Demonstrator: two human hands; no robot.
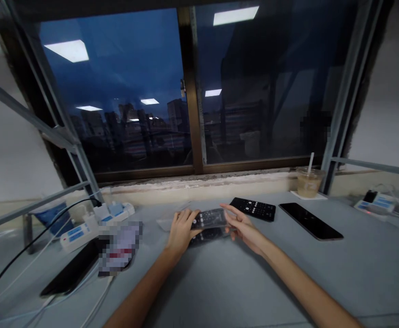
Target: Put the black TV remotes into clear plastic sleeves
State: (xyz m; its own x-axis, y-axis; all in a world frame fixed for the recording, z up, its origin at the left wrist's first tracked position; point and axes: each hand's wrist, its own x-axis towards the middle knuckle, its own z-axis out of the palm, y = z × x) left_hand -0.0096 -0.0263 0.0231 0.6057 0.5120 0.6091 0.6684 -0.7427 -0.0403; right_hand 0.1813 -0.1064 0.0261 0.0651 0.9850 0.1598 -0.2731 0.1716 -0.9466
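Note:
Between my two hands is a black remote control (pixel 208 218) that looks wrapped in a clear plastic sleeve. My left hand (pixel 181 230) closes on its left end, fingers on top. At the opposite end, my right hand (pixel 242 225) grips the plastic, its fingers partly hidden behind. Just below, a second dark remote control (pixel 208 236) is partly covered by the first; whether they touch I cannot tell. Some clear plastic (pixel 167 221) shows left of my left hand. Behind my right hand lies another black remote control (pixel 256 208), flat on the grey table (pixel 240 291).
A black phone (pixel 310 221) lies at the right, and a cup with a straw (pixel 309 182) stands behind it. Leftward are a white power strip (pixel 97 225), cables and another phone (pixel 73 269) beside a blurred-out item (pixel 120 248). A second power strip (pixel 375 202) sits far right.

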